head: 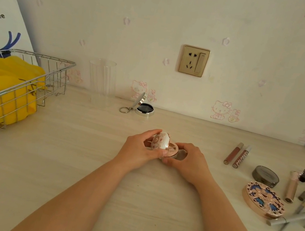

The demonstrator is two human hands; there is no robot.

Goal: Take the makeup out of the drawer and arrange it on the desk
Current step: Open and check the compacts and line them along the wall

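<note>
While both hands meet at mid-counter, this is how things lie:

Compact: a round white floral compact sits between the hands, its lid tipped up and open over a rose-gold base.
Left hand: the left hand grips the raised lid, fingers curled over its top edge and thumb below.
Right hand: the right hand holds the base, fingers curled round its far rim, thumb at the near side.
Counter: pale wood-grain counter.
Wire basket: a metal wire basket at far left holds crumpled yellow cloth.
Clear cup: a clear cup stands by the wall; I cannot tell if anything is in it.
Round tin: a silver round tin with keyring, lid up, dark inside.
Makeup at right: two lip glosses, a dark round case, a patterned palette, tubes and pencils lying loose.
</note>
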